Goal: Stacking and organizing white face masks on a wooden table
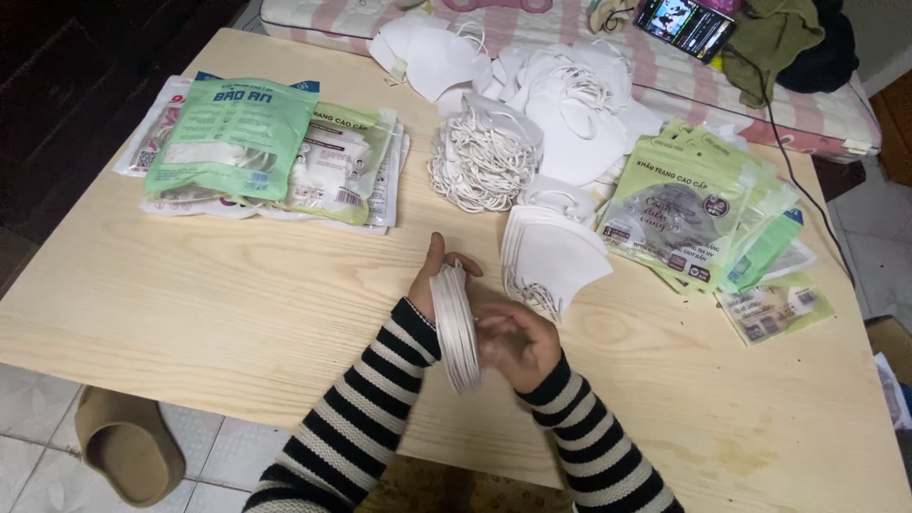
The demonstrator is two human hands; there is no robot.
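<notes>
My left hand grips a stack of folded white face masks held on edge above the wooden table. My right hand presses against the other side of the same stack, fingers curled on it. Both sleeves are black-and-white striped. Just right of my hands a second stack of white masks lies fanned on the table. Further back sits a heap of masks with tangled ear loops and a loose pile of white masks.
Green printed pouches lie in a stack at the left and a spread at the right. A phone and dark clothing rest on the bed behind. A slipper lies on the tiled floor.
</notes>
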